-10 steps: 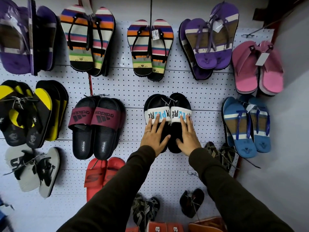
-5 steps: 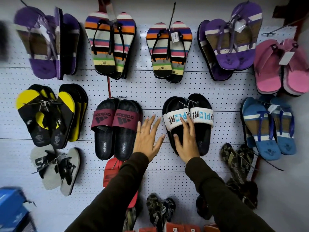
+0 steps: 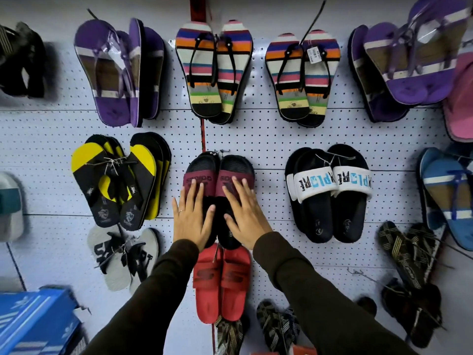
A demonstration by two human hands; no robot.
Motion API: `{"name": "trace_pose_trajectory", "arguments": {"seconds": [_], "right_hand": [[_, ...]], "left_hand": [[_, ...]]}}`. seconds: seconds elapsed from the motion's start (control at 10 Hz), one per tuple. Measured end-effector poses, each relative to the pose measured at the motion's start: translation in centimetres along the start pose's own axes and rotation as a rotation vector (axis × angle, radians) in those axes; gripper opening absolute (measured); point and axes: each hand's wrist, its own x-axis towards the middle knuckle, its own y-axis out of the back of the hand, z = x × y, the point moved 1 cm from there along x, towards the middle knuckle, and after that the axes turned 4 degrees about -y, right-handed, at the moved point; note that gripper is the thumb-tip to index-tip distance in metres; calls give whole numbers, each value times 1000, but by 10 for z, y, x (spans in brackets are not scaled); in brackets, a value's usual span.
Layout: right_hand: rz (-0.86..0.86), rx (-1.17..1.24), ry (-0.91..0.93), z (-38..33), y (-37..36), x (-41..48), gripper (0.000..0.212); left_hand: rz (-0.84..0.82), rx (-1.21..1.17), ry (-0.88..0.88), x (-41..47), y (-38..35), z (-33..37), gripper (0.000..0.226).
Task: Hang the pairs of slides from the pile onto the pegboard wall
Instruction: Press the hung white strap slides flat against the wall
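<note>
A white pegboard wall hung with footwear fills the view. Both hands lie flat on a black pair of slides with maroon straps hanging at the centre of the board: the left hand, a ring on one finger, is spread over the left slide, and the right hand, fingers fanned, covers the right one. Neither hand grips anything, and both hide most of the footbeds and part of the strap lettering. Dark sleeves run out of the bottom edge. Just below hangs one red pair of slides, its tops behind the wrists. To the right, well apart, hangs one black pair with white "EXPLORE" straps. To the left hang yellow-and-black flip-flops, stacked so their number cannot be told, and below them one grey pair. Two striped pairs hang above, flanked by purple flip-flops on either side. Pink and blue sandals at the right edge are cut off, as is a blue shoebox at lower left. The dark sandals at lower right are too tangled to count.
</note>
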Motion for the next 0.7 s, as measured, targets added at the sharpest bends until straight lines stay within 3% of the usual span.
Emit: {"name": "trace_pose_trajectory", "arguments": {"seconds": [0.2, 0.5, 0.6, 0.7], "right_hand": [[-31, -77, -59, 1, -16, 6, 73], [-156, -127, -107, 5, -13, 9, 80], [-178, -16, -102, -2, 2, 9, 76], [-35, 18, -62, -1, 55, 7, 70]], "left_hand": [[-72, -80, -20, 4, -13, -13, 70], [-172, -18, -13, 4, -22, -14, 75], [-157, -36, -4, 4, -19, -13, 75], [-103, -44, 13, 5, -12, -5, 74]]}}
